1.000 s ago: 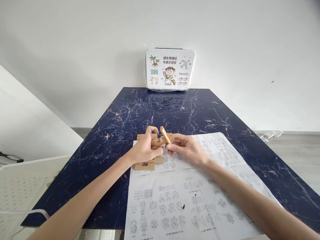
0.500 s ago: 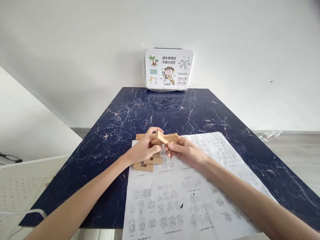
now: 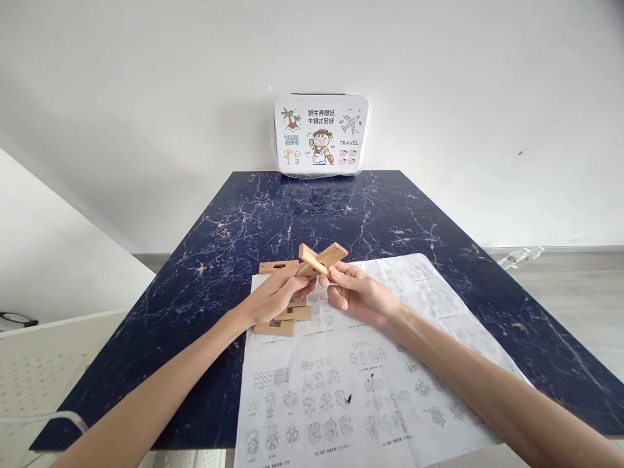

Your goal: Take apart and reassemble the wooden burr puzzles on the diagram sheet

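Two light wooden pieces [image 3: 316, 259] form a crossed shape, held up between both hands over the sheet's upper edge. My left hand [image 3: 279, 292] pinches the lower left end of the crossed pieces. The fingertips of my right hand [image 3: 363, 291] grip their lower right end. Several notched wooden pieces [image 3: 273, 329] lie by the sheet's left edge, partly hidden under my left hand. One more slotted piece [image 3: 278, 267] is just beyond it. Beneath both hands spreads a white paper sheet [image 3: 312, 377] printed with line diagrams.
A dark blue marbled table [image 3: 322, 221] carries everything. At its far edge a white printed case [image 3: 322, 136] in clear plastic leans by the wall. A perforated white surface [image 3: 39, 377] is at lower left, with a white cable [image 3: 58, 415].
The crossed pieces have turned and tilted upward between the fingers. My left hand has rolled lower, and more of the slotted piece behind it shows. The whole view has shifted slightly.
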### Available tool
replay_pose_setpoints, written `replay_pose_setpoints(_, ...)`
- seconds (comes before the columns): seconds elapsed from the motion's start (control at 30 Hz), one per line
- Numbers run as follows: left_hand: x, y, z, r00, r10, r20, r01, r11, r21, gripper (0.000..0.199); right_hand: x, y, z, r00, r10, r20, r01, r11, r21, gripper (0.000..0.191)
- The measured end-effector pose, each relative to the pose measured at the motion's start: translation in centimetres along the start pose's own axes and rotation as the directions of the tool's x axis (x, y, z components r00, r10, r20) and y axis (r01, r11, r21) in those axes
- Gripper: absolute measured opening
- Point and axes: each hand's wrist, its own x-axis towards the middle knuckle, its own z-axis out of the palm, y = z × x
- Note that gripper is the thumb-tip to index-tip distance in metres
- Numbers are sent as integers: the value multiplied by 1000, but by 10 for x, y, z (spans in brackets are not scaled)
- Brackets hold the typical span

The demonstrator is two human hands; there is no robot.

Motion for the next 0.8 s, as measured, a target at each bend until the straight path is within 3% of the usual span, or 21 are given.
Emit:
replay_pose_setpoints(0.17, -1, -2, -1, 999, -37, 23, 37, 999, -12, 30, -1, -2, 4, 1000, 28, 5, -28, 999, 22, 31)
replay_pose_setpoints(0.33, -1, -5, -2, 998, -63, 31, 64, 997, -33, 32, 1, 1, 1, 998, -24, 62, 14, 989, 150, 22)
replay_pose_setpoints(0.5, 0, -9, -4, 997, -78, 21, 77, 996, 39, 35, 2, 3, -3, 998, -63, 8, 60, 979, 195, 18)
replay_pose_setpoints(0.8, 0, -9, -3, 997, -73, 24, 71, 995, 68, 31, 2, 3, -5, 1000, -18, 17, 14, 978, 209, 23)
